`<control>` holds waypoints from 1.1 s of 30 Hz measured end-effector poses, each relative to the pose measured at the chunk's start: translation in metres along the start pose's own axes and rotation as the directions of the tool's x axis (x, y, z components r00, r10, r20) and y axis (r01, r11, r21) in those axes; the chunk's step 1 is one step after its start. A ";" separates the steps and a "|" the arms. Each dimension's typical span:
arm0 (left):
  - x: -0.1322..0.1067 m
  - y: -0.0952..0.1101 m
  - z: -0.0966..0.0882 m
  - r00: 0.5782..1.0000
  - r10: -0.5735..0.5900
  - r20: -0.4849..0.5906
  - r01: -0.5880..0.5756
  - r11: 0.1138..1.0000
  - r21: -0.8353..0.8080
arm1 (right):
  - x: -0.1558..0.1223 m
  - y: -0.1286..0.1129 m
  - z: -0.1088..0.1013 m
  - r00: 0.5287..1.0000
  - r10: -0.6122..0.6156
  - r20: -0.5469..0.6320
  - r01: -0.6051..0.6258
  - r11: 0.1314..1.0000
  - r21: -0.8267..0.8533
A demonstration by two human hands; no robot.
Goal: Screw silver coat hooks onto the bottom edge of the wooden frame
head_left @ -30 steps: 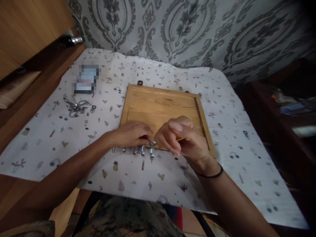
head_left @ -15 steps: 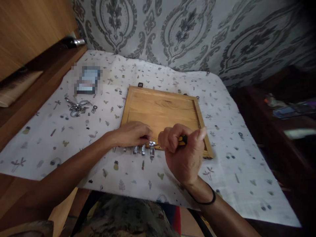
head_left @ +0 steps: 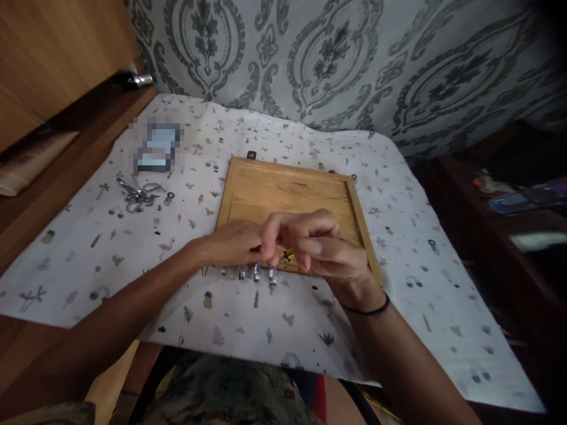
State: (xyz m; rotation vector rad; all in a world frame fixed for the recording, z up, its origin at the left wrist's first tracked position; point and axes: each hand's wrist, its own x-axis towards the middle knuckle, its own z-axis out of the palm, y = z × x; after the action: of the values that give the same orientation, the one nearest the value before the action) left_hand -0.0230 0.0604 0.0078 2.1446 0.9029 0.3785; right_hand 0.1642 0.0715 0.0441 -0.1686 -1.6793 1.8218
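My left hand (head_left: 234, 243) is pinching the hooks (head_left: 256, 273) at the board's (head_left: 287, 189) near edge, fingers bent; my right hand (head_left: 323, 251) is gripping a screwdriver (head_left: 287, 255) tightly beside them.

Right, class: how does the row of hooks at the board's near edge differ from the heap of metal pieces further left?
The row of hooks stands lined up along the wooden board's edge; the heap lies tangled. The row is at the fingertips of the left hand and the right hand, which holds a yellow-black tool; the heap lies apart, untouched. Both are silvery metal on the patterned cloth.
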 end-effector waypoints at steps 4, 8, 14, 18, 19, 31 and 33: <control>0.000 0.000 -0.001 0.999 -0.042 0.027 0.040 0.996 0.080 | 0.001 0.010 0.002 0.994 0.105 0.023 -0.107 0.990 0.094; 0.002 -0.006 0.001 0.999 -0.025 0.038 0.021 0.994 0.108 | -0.002 0.009 0.009 0.990 0.069 -0.122 -0.058 0.994 0.089; 0.001 -0.008 0.001 0.998 -0.011 0.058 0.005 0.993 0.114 | -0.002 0.009 0.036 0.902 -0.045 -0.429 0.064 0.997 0.031; 0.000 -0.008 -0.001 0.998 0.027 0.064 -0.033 0.996 0.087 | -0.005 0.019 0.059 0.683 -0.212 -0.699 0.121 0.977 -0.178; 0.000 -0.009 -0.001 0.997 0.033 0.063 -0.038 0.995 0.088 | -0.006 0.020 0.062 0.653 -0.225 -0.723 0.105 0.973 -0.208; 0.001 -0.008 0.004 1.000 0.019 0.001 -0.019 0.988 0.151 | -0.017 0.007 0.028 0.880 -0.179 -0.439 0.030 0.945 -0.325; 0.001 -0.008 0.003 1.000 0.013 0.000 -0.013 0.987 0.161 | -0.024 0.008 0.025 0.894 -0.190 -0.406 0.029 0.929 -0.370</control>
State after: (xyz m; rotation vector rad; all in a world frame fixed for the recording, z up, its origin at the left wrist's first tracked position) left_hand -0.0242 0.0630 0.0000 2.2988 0.9481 0.3223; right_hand 0.1677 0.0375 0.0333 -0.5802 -1.6318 1.2585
